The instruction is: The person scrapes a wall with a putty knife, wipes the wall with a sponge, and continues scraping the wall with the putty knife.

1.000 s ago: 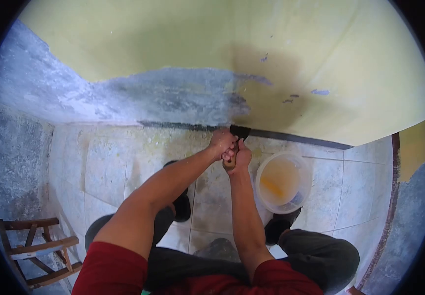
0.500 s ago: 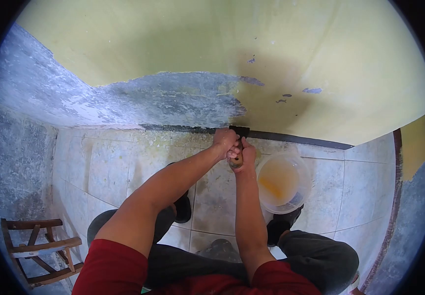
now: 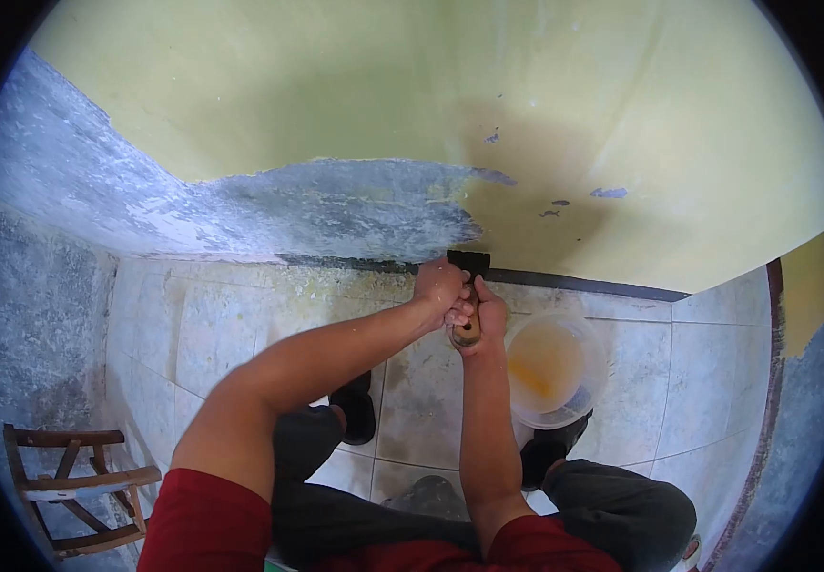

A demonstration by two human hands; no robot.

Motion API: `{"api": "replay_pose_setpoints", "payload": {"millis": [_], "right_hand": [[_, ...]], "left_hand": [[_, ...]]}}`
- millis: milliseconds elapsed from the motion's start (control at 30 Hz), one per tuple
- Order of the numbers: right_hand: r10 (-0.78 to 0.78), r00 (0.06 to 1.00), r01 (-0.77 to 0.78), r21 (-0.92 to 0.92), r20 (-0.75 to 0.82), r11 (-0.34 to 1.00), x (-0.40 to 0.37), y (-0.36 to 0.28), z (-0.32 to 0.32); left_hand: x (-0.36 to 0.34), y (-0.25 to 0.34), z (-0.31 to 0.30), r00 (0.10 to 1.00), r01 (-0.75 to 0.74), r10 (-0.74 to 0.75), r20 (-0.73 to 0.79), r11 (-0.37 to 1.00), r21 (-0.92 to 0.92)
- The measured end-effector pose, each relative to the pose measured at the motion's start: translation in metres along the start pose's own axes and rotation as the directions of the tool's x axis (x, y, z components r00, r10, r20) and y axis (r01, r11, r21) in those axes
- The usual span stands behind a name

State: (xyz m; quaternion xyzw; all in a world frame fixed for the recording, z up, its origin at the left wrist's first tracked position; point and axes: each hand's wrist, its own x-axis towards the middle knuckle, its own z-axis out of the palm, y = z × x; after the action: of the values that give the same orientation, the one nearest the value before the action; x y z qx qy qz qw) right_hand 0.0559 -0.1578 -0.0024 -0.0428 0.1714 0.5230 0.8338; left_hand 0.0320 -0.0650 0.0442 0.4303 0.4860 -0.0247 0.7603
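Both my hands grip one scraper [image 3: 469, 329], which has a wooden handle and a wide black blade. My left hand [image 3: 442, 289] is closed near the blade end, and my right hand [image 3: 491, 319] wraps the handle from the right. The blade lies against the foot of the wall, at the dark strip [image 3: 583, 284] along the floor. Yellow-green paint [image 3: 355, 86] covers the upper wall. Left of the blade a bare grey-blue patch [image 3: 335, 205] has a ragged edge.
A clear round tub [image 3: 557, 367] of cloudy liquid with something orange in it stands just right of my right forearm. Paint flakes litter the tiled floor [image 3: 231, 315] along the wall. A wooden rack-like piece [image 3: 88, 491] is at the lower left.
The wall, floor and tub sit slightly lower in the view. My left elbow has bent outward to the left. Both hands still hold the scraper at the wall's foot.
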Motion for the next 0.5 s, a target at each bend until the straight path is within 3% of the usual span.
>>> {"api": "replay_pose_setpoints", "payload": {"millis": [100, 200, 300, 433, 500], "right_hand": [[-0.003, 0.998, 0.003, 0.013, 0.064, 1.000, -0.006, 0.009, 0.017], [-0.060, 0.998, 0.059, -0.048, -0.020, 0.997, -0.007, 0.016, 0.030], [-0.049, 0.999, 0.049, 0.036, -0.014, 0.998, -0.007, 0.018, 0.030], [-0.102, 0.994, 0.103, -0.013, 0.039, 0.995, -0.002, 0.012, 0.036], [-0.079, 0.996, 0.078, -0.024, -0.044, 0.997, -0.002, 0.010, 0.024]], "left_hand": [[-0.028, 0.017, 0.002, 0.996, -0.079, 0.083, -0.037, 0.990, 0.114], [-0.028, 0.026, -0.003, 0.999, -0.045, 0.046, -0.003, 0.976, 0.212], [-0.027, 0.030, -0.004, 1.000, -0.019, 0.021, -0.011, 0.979, 0.203], [-0.013, 0.023, -0.004, 0.996, 0.028, -0.039, 0.075, 0.991, 0.134], [-0.011, 0.010, -0.005, 0.997, 0.071, -0.075, 0.032, 0.990, 0.118]]}}
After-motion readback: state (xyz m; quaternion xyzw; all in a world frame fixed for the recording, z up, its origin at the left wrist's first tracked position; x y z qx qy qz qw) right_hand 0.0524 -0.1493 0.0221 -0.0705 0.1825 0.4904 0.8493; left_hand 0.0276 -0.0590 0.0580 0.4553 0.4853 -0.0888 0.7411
